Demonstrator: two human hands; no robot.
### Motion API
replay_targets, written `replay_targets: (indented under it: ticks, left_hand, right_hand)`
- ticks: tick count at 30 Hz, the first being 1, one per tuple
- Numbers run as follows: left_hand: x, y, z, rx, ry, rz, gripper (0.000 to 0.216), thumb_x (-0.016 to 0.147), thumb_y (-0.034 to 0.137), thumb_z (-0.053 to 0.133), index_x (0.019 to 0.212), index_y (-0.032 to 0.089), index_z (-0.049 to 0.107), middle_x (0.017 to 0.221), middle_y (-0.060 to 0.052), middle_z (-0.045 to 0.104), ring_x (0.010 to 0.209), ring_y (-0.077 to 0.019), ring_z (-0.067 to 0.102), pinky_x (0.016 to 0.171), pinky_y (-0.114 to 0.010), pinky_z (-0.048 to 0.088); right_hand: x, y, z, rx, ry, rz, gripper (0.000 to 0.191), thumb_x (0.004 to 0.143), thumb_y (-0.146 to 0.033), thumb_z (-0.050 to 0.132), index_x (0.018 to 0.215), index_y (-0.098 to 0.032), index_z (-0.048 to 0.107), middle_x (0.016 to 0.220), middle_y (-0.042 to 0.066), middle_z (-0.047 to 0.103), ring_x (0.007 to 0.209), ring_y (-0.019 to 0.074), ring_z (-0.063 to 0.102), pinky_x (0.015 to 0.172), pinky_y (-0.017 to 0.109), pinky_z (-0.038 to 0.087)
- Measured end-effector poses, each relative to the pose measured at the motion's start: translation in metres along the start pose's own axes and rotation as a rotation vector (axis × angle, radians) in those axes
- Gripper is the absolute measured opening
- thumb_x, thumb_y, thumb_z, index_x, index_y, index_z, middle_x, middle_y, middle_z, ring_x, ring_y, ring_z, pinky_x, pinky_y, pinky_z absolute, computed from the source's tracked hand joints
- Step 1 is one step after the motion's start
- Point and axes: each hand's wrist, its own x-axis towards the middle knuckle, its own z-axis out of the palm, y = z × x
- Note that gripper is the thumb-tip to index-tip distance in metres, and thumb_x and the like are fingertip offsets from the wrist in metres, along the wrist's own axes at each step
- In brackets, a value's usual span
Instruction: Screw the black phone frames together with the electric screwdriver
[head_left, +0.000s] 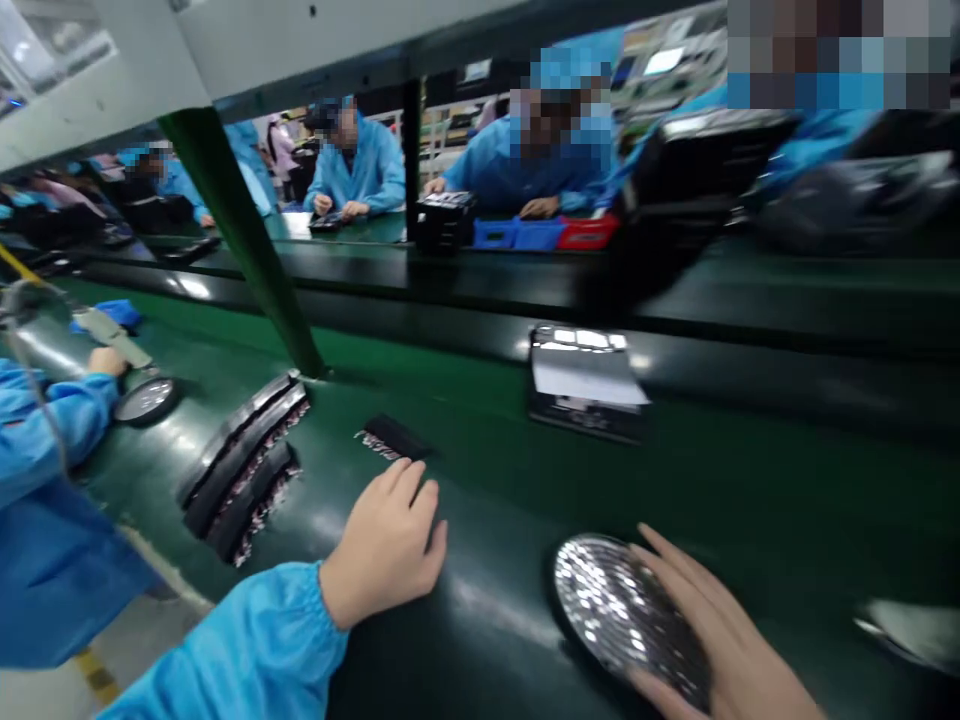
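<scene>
The grip of the right hand (pixel 720 640) is loose and apart: the fingers lie spread along the right edge of a round glittering disc (pixel 626 620), touching its rim without closing round it, and whether the thumb is under the disc cannot be told. The disc lies flat on the dark green surface (pixel 750 480) at about five o'clock in the view. The left hand (pixel 386 545) rests palm down on the same surface at about seven o'clock, its grip apart too, fingers together and flat, holding nothing; a light blue sleeve (pixel 247 650) covers its arm. Just beyond its fingertips, toward twelve o'clock from the hand, lies a small black strip (pixel 394 438) with pale flecks along one edge, close to the fingers but apart from them. At nine o'clock from that strip, a stack of long black strips (pixel 244 465) lies slantwise beside the foot of a green post (pixel 240 230). At one o'clock from the left hand, well apart from both hands, sits a flat black box (pixel 585 385) with a pale sheet on top. At the far left, another person's hand (pixel 107 361) in a blue sleeve rests by a second round disc (pixel 146 400). Across the surface, people in blue coats sit at work.
</scene>
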Motion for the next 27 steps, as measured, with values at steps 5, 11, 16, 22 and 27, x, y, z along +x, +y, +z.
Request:
replay_targets:
  ticks: [5,11,16,22,27]
  left_hand:
    - [0.086,0.015,0.031,-0.02,-0.291,0.141,0.022,0.093,0.025,0.057,0.108,0.011,0.064,0.128,-0.016,0.058,0.126,-0.0301,0.052,0.106,-0.042,0.049]
    - [0.2,0.023,0.095,0.012,-0.381,0.141,0.033,0.096,0.033,0.065,0.123,0.015,0.059,0.133,-0.012,0.054,0.122,-0.028,0.054,0.099,-0.048,0.051]
    - [0.255,0.004,0.115,0.041,-0.464,0.205,0.045,0.095,0.038,0.065,0.133,0.017,0.053,0.142,-0.013,0.047,0.128,-0.0314,0.049,0.104,-0.054,0.046]
    - [0.286,-0.013,0.115,0.023,-0.617,0.374,0.046,0.095,0.039,0.065,0.133,0.017,0.054,0.141,-0.012,0.049,0.127,-0.0306,0.05,0.106,-0.054,0.044]
    - [0.293,-0.014,0.117,0.023,-0.712,0.425,0.046,0.095,0.039,0.066,0.133,0.017,0.053,0.138,-0.012,0.05,0.124,-0.0297,0.051,0.104,-0.052,0.045]
  right_hand:
    - [0.0,-0.013,-0.03,-0.204,0.326,0.192,0.049,0.095,-0.047,0.053,0.134,-0.018,0.05,0.133,0.016,0.059,0.115,0.0327,0.063,0.097,0.047,0.055]
    - [0.005,-0.018,-0.021,-0.149,-0.016,0.146,0.1,0.071,-0.065,0.075,0.149,-0.016,0.037,0.155,0.02,0.031,0.138,0.0429,0.04,0.106,0.058,0.046]
    - [0.025,-0.031,-0.001,-0.057,-0.421,0.224,0.118,0.052,-0.049,0.085,0.153,-0.013,0.036,0.159,0.02,0.025,0.144,0.0465,0.027,0.118,0.063,0.028]
    - [0.026,-0.03,-0.003,-0.003,-0.327,0.262,0.106,0.056,-0.034,0.071,0.153,-0.013,0.033,0.154,0.018,0.035,0.142,0.0424,0.032,0.117,0.059,0.034]
    - [0.015,-0.02,-0.001,-0.018,-0.196,0.258,0.099,0.06,-0.031,0.067,0.151,-0.017,0.031,0.151,0.015,0.04,0.139,0.0399,0.038,0.112,0.057,0.043]
